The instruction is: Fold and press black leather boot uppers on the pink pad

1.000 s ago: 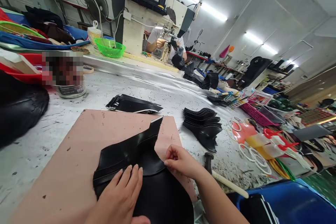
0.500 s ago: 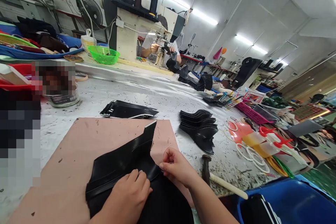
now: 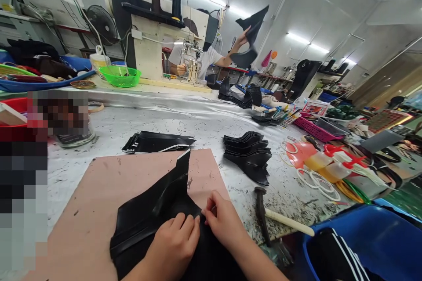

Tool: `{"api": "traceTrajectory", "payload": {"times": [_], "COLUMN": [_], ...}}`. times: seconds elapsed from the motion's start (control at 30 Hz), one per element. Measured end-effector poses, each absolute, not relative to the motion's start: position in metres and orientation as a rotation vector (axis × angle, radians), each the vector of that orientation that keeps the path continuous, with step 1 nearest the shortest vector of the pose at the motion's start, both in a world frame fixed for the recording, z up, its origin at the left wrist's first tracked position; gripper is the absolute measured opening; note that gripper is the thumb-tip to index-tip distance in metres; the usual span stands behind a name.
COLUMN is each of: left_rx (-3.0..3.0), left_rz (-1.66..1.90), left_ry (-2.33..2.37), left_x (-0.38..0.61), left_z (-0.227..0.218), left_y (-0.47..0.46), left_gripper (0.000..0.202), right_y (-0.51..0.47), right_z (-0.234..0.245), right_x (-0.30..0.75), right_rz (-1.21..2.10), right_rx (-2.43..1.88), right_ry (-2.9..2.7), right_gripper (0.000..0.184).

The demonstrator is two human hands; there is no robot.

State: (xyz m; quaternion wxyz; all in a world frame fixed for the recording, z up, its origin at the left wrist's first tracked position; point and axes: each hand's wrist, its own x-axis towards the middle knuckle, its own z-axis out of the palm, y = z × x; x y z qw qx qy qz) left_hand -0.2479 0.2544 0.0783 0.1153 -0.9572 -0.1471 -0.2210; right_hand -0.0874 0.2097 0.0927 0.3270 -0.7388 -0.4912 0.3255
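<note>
A black leather-like shoe piece (image 3: 141,210) lies on a pinkish board (image 3: 82,210), its narrow white-tipped end pointing away from me. My left hand (image 3: 174,241) rests on it with fingers curled together, fingertips near its curved inner edge. Just right of that, my right hand (image 3: 224,219) is closed in a pinch at the same edge. What lies exactly between those fingertips is too small to make out. Beyond the board sits a pile of flat black pieces (image 3: 158,141); to the right is a stack of curved black pieces (image 3: 247,156).
A hammer (image 3: 286,221) lies right of the board, beside a blue bin (image 3: 369,246) holding black pieces with white stripes. Yellow-filled bottles (image 3: 325,169) and white rings stand farther right. Across the table a co-worker (image 3: 204,59) sits at a sewing machine (image 3: 148,48), raising a black piece.
My left hand has slid right and slightly forward, closer to my right hand's pinch. The co-worker's arm has lifted a black piece from the machine, up and to the right. My view has shifted slightly.
</note>
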Motion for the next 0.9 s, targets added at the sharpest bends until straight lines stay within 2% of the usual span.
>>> {"api": "traceTrajectory", "payload": {"times": [0.17,0.37,0.53,0.77,0.9], "left_rx": [-2.798,-2.832,-2.848,-2.809,-2.761], "left_rz": [-0.603,-0.582,-0.643,-0.721,-0.654], "left_ry": [-0.472,-0.453,-0.454,-0.566,-0.716], "left_x": [-0.246,-0.251,-0.262,-0.292,-0.321], "left_z": [0.081,0.083,0.076,0.080,0.070], "left_y": [0.252,0.254,0.257,0.256,0.256], "left_gripper": [0.032,0.034,0.031,0.035,0.045], "right_y": [0.198,0.177,0.173,0.167,0.184], "right_z": [0.098,0.079,0.070,0.075,0.096], "right_x": [-0.077,-0.092,-0.106,-0.111,-0.104], "right_rz": [0.584,0.169,-0.039,-0.068,0.412], "right_rx": [-2.006,-1.641,-1.692,-1.731,-1.873], "right_ry": [-1.437,-1.960,-2.090,-2.239,-2.061], "right_gripper": [0.018,0.049,0.043,0.045,0.034]}}
